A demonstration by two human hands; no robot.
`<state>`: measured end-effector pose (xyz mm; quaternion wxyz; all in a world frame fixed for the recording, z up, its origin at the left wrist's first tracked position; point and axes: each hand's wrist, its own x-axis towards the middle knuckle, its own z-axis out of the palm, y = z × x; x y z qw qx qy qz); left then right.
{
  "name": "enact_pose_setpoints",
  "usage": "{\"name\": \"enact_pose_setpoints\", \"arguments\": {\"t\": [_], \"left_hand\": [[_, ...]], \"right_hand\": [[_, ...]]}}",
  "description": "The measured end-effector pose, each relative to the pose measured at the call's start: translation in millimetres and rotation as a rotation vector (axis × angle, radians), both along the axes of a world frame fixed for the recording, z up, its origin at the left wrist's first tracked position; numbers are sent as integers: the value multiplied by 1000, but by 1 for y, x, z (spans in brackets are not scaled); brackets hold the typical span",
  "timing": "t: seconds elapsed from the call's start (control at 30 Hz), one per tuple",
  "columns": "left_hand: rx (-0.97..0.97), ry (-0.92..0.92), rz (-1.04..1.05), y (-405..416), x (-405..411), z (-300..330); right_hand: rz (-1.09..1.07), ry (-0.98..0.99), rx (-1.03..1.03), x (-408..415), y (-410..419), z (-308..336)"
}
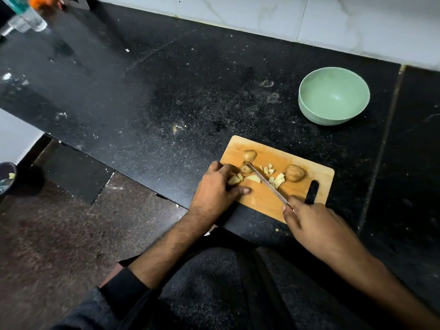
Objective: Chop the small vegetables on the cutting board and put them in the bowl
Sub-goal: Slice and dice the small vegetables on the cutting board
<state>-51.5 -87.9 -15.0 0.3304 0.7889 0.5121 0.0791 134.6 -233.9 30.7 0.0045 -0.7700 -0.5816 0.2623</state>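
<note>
A wooden cutting board (264,201) lies at the counter's near edge. On it are small brown potatoes: one whole at the back (249,155), one at the right (295,173), and one partly cut (245,168) under the knife tip. Pale chopped pieces (276,178) lie in the middle. My left hand (217,186) holds a cut potato piece (234,179) at the board's left edge. My right hand (312,222) grips the knife (267,183), blade slanting up-left across the board. The pale green bowl (312,108) stands empty beyond the board.
The black speckled counter (154,91) stretches left and back to a white tiled wall (333,22). A clear bottle (31,17) stands at the far left corner. A dark container (6,177) sits low at the left, over the brown floor.
</note>
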Motion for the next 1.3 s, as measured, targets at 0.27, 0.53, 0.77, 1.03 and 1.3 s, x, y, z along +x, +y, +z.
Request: {"name": "enact_pose_setpoints", "arguments": {"t": [0.27,0.53,0.77,1.03,1.3], "left_hand": [[106,41,-57,-3,9,-2],[96,76,-40,-8,13,-2],[141,98,-56,-10,17,0],[106,-87,-172,-23,15,-16],[174,-174,-389,-32,46,-10]], "right_hand": [[-16,23,-7,2,-1,-8],[-42,69,-19,4,-6,-16],[-50,53,-9,7,-4,-16],[-85,42,6,14,-1,-18],[-124,33,29,20,-8,-23]]}}
